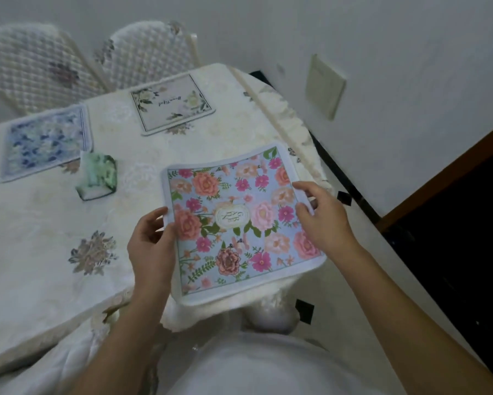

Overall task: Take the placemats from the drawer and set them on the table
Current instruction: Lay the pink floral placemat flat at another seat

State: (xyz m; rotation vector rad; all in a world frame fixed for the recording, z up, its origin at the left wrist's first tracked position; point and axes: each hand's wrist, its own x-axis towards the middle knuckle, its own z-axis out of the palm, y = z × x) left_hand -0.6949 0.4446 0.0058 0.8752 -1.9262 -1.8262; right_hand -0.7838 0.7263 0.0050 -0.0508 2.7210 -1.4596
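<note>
A placemat with pink and orange flowers on pale blue [239,220] hangs just above the near right corner of the table [40,223]. My left hand [151,246] pinches its left edge and my right hand [322,218] grips its right edge. The mat bows slightly between them. Two more placemats lie flat on the white tablecloth: a blue patterned one [44,141] at the far left and a cream one with white flowers and script [171,106] at the far middle.
A green tissue pack [98,175] stands on the table between the mats. Two quilted chair backs [31,67] [148,52] sit behind the table. A wall with a switch plate [325,86] is to the right, with a dark doorway [453,252] beyond.
</note>
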